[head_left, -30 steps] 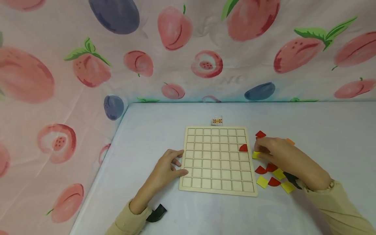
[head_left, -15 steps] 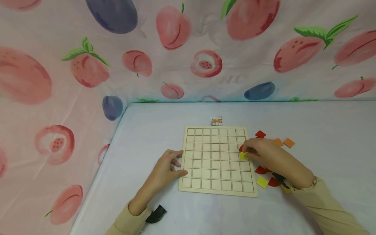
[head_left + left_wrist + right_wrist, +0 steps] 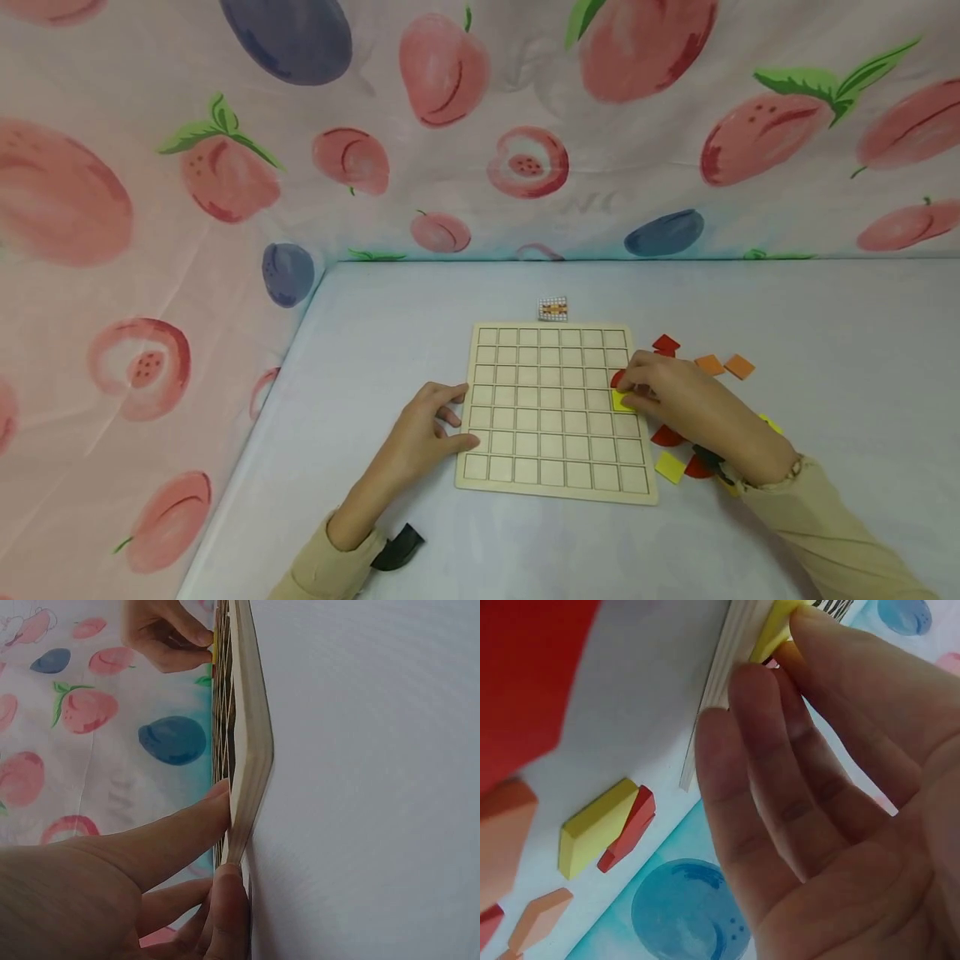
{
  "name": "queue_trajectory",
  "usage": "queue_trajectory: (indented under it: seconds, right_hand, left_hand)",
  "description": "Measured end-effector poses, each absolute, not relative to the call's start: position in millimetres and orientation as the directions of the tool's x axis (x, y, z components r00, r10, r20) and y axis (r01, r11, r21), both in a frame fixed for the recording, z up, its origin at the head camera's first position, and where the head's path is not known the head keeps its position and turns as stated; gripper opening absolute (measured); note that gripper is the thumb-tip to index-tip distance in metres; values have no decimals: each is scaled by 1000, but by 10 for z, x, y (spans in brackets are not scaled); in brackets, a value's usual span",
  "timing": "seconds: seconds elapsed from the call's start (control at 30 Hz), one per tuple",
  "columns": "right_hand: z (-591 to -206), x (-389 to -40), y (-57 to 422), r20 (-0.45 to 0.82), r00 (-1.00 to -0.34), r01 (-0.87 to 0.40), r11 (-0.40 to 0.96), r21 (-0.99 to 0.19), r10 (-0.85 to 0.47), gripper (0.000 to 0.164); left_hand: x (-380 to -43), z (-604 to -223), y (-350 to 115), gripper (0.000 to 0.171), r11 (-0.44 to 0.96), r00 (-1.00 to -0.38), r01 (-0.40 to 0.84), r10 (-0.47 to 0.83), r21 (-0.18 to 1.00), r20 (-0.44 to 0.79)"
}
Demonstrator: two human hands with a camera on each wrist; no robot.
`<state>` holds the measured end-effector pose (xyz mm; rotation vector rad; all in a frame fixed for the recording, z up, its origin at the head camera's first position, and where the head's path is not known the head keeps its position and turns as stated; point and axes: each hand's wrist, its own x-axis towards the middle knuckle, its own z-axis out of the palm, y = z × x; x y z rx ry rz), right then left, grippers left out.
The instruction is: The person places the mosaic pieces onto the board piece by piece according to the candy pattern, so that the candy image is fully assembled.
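A pale wooden grid board lies flat on the table. At its left edge, my left hand rests with the thumb over the rim and the fingertips touching the side, seen close up in the left wrist view along the board's edge. Over the board's right column, my right hand pinches a yellow square tile between thumb and fingers. The tile lies at a cell just below a red quarter-circle piece, which the fingers partly cover. In the right wrist view the yellow tile's edge shows against the board.
Right of the board lie loose pieces: a yellow square, red pieces and orange squares; the right forearm hides some. A small printed pattern card sits behind the board. Fruit-patterned cloth walls the back and left.
My right hand has moved left from the loose pieces onto the board's right column, carrying the yellow tile, and then lowered it slightly. The left hand has stayed at the board's edge.
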<state>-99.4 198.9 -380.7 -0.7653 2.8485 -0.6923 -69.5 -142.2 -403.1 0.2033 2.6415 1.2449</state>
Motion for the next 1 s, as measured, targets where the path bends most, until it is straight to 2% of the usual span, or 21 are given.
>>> queue_trajectory:
  seconds: [0.4,0.67,1.0]
  right_hand:
    - [-3756,-960,2147,5,-871,-451,796,-404,-491,20]
    - [-3732,-935,2346,3,-915,-384,867,-317,-404,35]
    - [-3797,-982,2461,-30,-926,-350,886,-305,-376,34]
  left_hand:
    - [-701,-4041,-1421,68,633,-966,35,219,774,-135]
    - [-697,-4039,-1420,68,639,-968,31,212,769,-137]
    - [-692,-4033,-1423,68,641,-966,30,214,767,-141]
